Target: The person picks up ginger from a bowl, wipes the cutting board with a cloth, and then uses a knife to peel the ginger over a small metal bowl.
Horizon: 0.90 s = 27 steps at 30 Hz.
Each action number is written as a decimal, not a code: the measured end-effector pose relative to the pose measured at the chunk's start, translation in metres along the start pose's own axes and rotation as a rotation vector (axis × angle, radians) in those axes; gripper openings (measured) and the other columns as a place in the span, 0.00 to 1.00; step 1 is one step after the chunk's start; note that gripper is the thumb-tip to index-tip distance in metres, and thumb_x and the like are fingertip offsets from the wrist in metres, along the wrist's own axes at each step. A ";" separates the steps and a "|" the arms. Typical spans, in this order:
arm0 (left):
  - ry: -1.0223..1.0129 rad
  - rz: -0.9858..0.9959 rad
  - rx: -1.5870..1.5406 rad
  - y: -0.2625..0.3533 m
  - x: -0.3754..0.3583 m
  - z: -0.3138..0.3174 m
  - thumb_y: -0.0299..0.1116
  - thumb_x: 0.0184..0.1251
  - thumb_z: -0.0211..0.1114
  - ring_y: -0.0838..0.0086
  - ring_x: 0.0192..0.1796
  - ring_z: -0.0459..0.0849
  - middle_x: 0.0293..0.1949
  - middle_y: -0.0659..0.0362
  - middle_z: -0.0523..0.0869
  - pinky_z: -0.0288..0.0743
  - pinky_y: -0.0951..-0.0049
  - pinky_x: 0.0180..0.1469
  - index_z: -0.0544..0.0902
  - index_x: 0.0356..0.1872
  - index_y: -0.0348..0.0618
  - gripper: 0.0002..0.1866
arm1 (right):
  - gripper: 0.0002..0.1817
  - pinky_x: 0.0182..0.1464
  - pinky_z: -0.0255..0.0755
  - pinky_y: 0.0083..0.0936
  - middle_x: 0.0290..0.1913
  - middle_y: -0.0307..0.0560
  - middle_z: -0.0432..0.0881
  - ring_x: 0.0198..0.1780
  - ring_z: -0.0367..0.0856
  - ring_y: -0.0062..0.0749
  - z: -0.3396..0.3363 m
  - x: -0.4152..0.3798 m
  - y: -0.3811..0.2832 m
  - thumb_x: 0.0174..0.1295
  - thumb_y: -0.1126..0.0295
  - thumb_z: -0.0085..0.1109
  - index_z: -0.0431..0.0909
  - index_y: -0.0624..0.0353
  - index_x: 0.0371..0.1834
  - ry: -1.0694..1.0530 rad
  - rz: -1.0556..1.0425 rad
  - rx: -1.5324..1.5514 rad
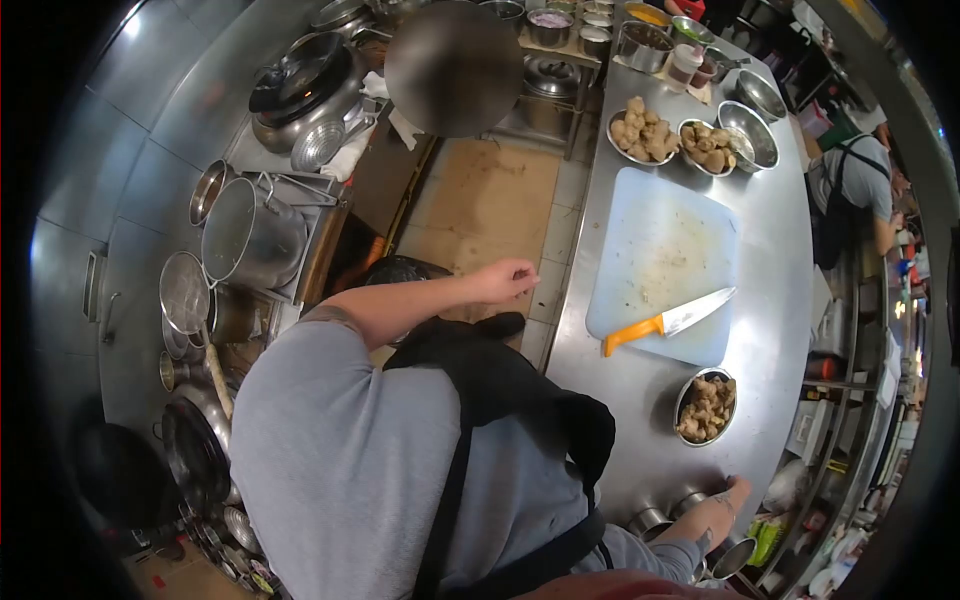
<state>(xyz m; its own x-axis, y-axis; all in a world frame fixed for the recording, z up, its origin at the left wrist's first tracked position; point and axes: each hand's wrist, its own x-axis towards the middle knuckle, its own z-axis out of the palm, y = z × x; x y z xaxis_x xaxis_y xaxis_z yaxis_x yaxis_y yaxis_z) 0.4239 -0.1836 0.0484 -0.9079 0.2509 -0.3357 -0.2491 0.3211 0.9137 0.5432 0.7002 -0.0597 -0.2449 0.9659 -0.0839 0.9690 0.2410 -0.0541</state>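
Note:
My left hand (512, 281) hangs over the floor left of the steel counter, its fingers curled in with nothing visible in them. My right hand (735, 491) reaches low over the counter, beside several metal pots (690, 505); its fingers are too small to read. A kitchen knife (672, 320) with an orange handle lies across the lower part of a pale blue cutting board (625, 225), which is strewn with small scraps. Below the board, a metal bowl of ginger pieces (706, 407) stands near my right hand. Beyond the board are two more ginger bowls (644, 133) (708, 147).
An empty-looking steel bowl (748, 135) stands beside the ginger bowls. Food containers (645, 45) line the counter's far end. Large pots (255, 235) and a strainer (185, 290) crowd the left side. A co-worker (850, 190) stands across the counter, near shelves (840, 420).

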 end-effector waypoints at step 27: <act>-0.940 -0.361 -0.442 0.135 0.163 -0.004 0.43 0.85 0.48 0.63 0.71 0.76 0.69 0.54 0.77 0.70 0.62 0.73 0.72 0.73 0.43 0.24 | 0.14 0.43 0.81 0.28 0.45 0.53 0.81 0.45 0.85 0.38 -0.164 -0.627 -0.339 0.62 0.77 0.66 0.80 0.66 0.51 -0.459 -0.862 0.922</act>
<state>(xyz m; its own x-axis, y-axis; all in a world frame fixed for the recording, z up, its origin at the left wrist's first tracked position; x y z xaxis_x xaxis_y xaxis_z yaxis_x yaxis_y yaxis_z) 0.2411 -0.1030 0.1181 -0.1850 0.8639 -0.4685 -0.7175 0.2070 0.6651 0.3733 0.0288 0.1747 -0.9263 0.3767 0.0022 0.1709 0.4255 -0.8887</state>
